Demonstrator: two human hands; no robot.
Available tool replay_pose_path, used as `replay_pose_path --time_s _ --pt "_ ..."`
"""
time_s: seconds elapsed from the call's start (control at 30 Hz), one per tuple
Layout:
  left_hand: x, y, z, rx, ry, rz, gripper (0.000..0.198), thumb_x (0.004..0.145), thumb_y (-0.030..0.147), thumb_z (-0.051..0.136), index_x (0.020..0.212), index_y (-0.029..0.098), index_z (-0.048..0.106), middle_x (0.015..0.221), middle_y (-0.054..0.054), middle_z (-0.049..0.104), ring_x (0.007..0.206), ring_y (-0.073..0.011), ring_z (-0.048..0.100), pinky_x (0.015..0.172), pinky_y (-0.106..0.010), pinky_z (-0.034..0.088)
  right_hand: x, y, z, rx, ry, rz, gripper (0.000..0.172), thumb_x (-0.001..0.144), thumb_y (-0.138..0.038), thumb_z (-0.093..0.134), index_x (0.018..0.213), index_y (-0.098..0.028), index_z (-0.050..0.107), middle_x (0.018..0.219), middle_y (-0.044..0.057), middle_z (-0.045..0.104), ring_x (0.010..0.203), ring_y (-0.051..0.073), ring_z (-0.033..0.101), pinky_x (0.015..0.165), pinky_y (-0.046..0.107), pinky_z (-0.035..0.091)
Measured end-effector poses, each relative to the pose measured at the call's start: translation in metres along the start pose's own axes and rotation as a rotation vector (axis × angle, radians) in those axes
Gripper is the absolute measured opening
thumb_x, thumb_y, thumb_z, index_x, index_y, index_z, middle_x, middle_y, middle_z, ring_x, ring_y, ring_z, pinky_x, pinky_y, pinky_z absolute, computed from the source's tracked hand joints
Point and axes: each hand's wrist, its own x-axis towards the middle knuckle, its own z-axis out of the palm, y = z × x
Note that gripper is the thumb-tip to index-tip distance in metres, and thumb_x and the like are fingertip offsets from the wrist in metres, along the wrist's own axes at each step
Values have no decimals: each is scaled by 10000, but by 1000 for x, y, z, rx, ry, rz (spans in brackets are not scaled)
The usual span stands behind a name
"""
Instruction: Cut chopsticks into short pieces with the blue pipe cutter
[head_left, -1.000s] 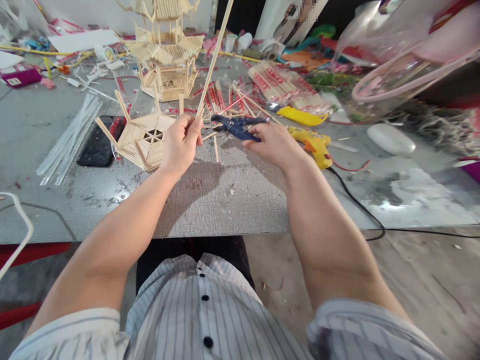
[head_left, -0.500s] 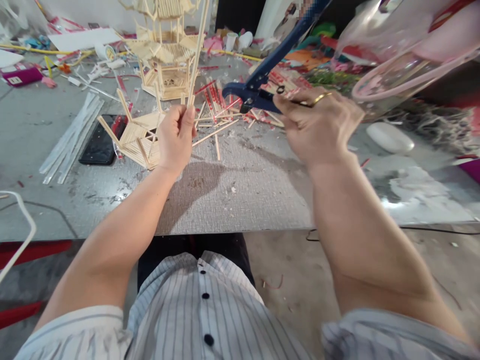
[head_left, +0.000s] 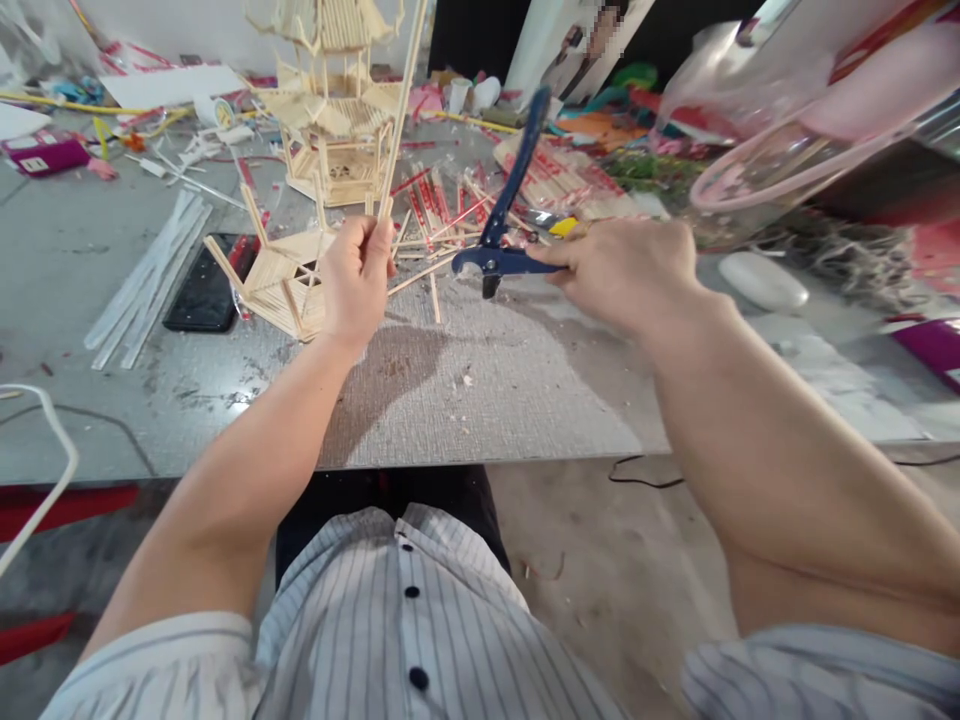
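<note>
Long thin wooden sticks (head_left: 405, 105) stand nearly upright in my left hand (head_left: 358, 275), its fingers closed round their lower ends. Just left of that hand lies a hexagonal stick frame (head_left: 281, 285) with short posts, partly hidden by the hand. My right hand (head_left: 637, 265) grips one handle of a blue pipe cutter (head_left: 491, 258). The cutter's other handle points up and its jaw faces left, low over the table. Behind the left hand rises a tiered stick pagoda (head_left: 337, 120). Loose cut sticks (head_left: 435, 298) lie between my hands.
A phone (head_left: 199, 290) and translucent glue sticks (head_left: 146, 285) lie left. Red-printed packs of sticks (head_left: 559, 180) and a yellow-handled tool (head_left: 562, 227) are behind the cutter. At right are a white oval object (head_left: 763, 282) and a pink-rimmed basket (head_left: 795, 170).
My right hand has brought the pipe cutter down towards the table, and its raised handle stands more upright. The left hand and its sticks have barely moved.
</note>
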Motion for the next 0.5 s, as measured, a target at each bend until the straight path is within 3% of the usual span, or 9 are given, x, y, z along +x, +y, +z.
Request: replay_pose_path --time_s 0.07,0.2,0.33,0.5 --pt "0 2 0 -1 -7 -9 304 861 475 488 691 223 509 502 32 483 465 -108 465 508 -266 361 1 -1 1 39 64 34 364 892 -341 451 1238 -378 555 1130 30 642 961 237 600 619 310 360" --pt "-2 5 0 13 -18 -30 293 858 466 496 679 235 516 508 28 481 477 -117 477 518 -274 372 0 -4 -1 56 5 1 340 850 -290 511 1168 -342 619 1087 47 663 950 253 599 627 328 359" --pt "-4 5 0 31 -35 -61 281 870 465 472 702 247 530 543 19 497 518 -122 497 532 -279 371 -2 -4 1 217 186 115 386 867 -329 491 1244 -316 573 1154 80 634 969 239 585 662 337 367" --pt "-5 6 1 27 -41 -17 269 880 423 474 679 244 495 509 36 473 460 -105 446 505 -279 358 -1 -2 11 170 87 26 349 829 -316 534 1163 -316 633 1031 90 672 908 261 592 627 347 356"
